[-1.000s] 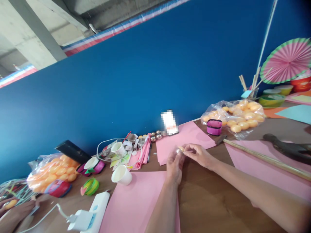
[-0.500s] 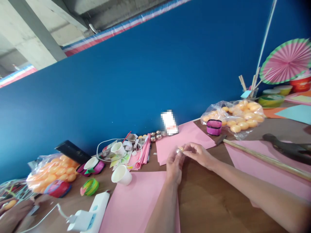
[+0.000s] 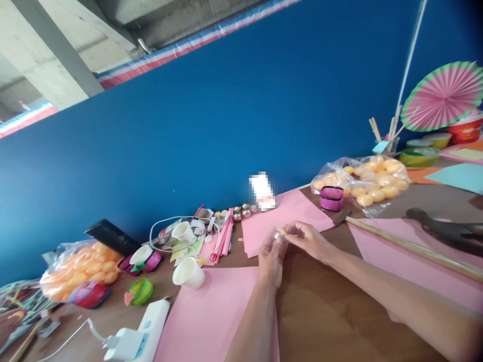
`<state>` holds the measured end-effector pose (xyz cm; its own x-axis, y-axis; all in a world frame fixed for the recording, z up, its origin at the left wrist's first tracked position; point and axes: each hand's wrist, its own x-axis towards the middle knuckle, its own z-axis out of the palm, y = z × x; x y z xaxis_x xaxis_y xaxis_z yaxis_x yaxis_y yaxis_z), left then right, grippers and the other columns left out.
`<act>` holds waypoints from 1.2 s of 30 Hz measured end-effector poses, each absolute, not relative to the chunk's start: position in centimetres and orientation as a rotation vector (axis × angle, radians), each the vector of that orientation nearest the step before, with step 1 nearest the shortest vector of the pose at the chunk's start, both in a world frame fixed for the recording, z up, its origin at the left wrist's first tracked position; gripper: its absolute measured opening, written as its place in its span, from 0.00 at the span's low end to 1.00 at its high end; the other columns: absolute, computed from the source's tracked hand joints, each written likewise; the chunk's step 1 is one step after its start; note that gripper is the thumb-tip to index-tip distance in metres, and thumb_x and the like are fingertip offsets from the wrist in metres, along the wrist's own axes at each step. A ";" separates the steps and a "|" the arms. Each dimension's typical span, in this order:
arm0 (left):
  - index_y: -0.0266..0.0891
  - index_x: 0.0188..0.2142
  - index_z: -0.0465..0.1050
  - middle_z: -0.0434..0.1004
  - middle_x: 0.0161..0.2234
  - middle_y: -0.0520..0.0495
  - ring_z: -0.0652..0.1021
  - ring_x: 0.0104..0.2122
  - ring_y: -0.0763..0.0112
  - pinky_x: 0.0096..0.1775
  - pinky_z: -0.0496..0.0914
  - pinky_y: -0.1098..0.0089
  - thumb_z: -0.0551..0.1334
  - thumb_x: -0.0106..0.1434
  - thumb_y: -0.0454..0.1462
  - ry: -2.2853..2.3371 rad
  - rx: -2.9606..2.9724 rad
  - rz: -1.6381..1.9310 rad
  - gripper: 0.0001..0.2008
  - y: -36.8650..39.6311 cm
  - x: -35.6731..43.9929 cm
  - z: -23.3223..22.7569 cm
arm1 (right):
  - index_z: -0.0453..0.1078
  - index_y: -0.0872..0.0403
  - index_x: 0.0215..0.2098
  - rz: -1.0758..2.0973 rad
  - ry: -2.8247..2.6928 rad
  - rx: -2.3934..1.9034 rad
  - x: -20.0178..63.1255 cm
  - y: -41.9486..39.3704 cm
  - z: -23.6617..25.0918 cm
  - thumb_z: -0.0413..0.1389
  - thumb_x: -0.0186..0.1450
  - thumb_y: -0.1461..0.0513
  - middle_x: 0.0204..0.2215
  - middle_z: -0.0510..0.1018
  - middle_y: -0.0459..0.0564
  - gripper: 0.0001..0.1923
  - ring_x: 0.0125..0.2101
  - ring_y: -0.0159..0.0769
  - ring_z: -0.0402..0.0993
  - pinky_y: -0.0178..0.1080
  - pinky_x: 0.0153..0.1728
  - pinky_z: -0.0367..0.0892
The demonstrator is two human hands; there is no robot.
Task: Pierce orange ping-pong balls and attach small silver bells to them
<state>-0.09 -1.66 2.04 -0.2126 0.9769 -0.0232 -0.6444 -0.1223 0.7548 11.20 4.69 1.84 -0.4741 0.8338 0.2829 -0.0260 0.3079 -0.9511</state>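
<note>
Held in the fingertips of my left hand (image 3: 270, 262) is a small egg-shaped ball (image 3: 279, 235), shiny silver on one side and orange on the other. The thumb and forefinger of my right hand (image 3: 308, 242) pinch at the ball's right side. Both hands are over the brown table, at the near edge of a pink paper sheet (image 3: 287, 213). The fingers hide most of the ball. Several shiny metallic balls (image 3: 242, 211) sit in a cluster by the wall, beside a phone with a blurred screen (image 3: 263, 192).
Bags of orange balls (image 3: 377, 181) (image 3: 81, 269) lie right and left. A paper cup (image 3: 188, 273) stands on pink paper (image 3: 211, 311) near a power strip (image 3: 156, 314). Right of my hands are a magenta holder (image 3: 331, 198), a long stick (image 3: 407, 244) and a black-handled tool (image 3: 445, 229).
My hands stay almost in place around the ball, with only slight finger movement. At the far left, another person's hand has drawn back toward the edge, uncovering a stick.
</note>
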 end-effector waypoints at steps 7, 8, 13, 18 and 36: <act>0.37 0.44 0.69 0.74 0.40 0.43 0.74 0.40 0.68 0.47 0.64 0.65 0.62 0.52 0.37 0.817 0.569 1.637 0.18 -1.6 -0.1 1.8 | 0.65 0.54 0.35 1.316 -1.709 -0.741 11.1 4.4 2.1 0.52 0.58 0.54 0.32 0.73 0.47 0.13 0.34 0.34 0.69 0.37 0.35 0.66; 0.37 0.43 0.69 0.75 0.40 0.43 0.75 0.39 0.69 0.46 0.64 0.65 0.62 0.52 0.37 0.838 0.582 1.631 0.18 -1.6 -0.1 1.8 | 0.65 0.54 0.36 1.326 -1.721 -0.735 11.1 4.3 2.2 0.51 0.58 0.54 0.33 0.73 0.48 0.13 0.34 0.34 0.70 0.37 0.35 0.66; 0.38 0.42 0.70 0.75 0.38 0.44 0.75 0.37 0.68 0.43 0.66 0.65 0.62 0.52 0.39 0.905 0.633 1.634 0.17 -1.6 0.1 2.1 | 0.65 0.54 0.38 1.396 -1.756 -0.709 11.2 4.2 2.3 0.51 0.59 0.55 0.35 0.73 0.48 0.14 0.36 0.35 0.70 0.38 0.37 0.66; 0.38 0.44 0.68 0.75 0.37 0.44 0.76 0.36 0.68 0.42 0.66 0.64 0.60 0.54 0.40 0.864 0.634 1.647 0.17 -1.7 0.0 1.9 | 0.64 0.53 0.40 1.391 -1.773 -0.656 11.2 4.3 1.9 0.54 0.56 0.57 0.35 0.73 0.48 0.14 0.35 0.35 0.69 0.38 0.37 0.66; 0.37 0.42 0.70 0.75 0.36 0.45 0.75 0.31 0.76 0.37 0.68 0.72 0.62 0.52 0.36 0.793 0.606 1.603 0.16 -1.6 -0.7 1.5 | 0.63 0.54 0.42 1.510 -1.695 -0.626 11.2 4.6 1.8 0.54 0.57 0.58 0.37 0.73 0.49 0.16 0.38 0.35 0.69 0.39 0.39 0.67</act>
<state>-0.70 -1.64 1.49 -0.1771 0.9833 -0.0410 -0.6297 -0.0812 0.7726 11.21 4.57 1.79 -0.5856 0.7805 0.2188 -0.1277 0.1777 -0.9758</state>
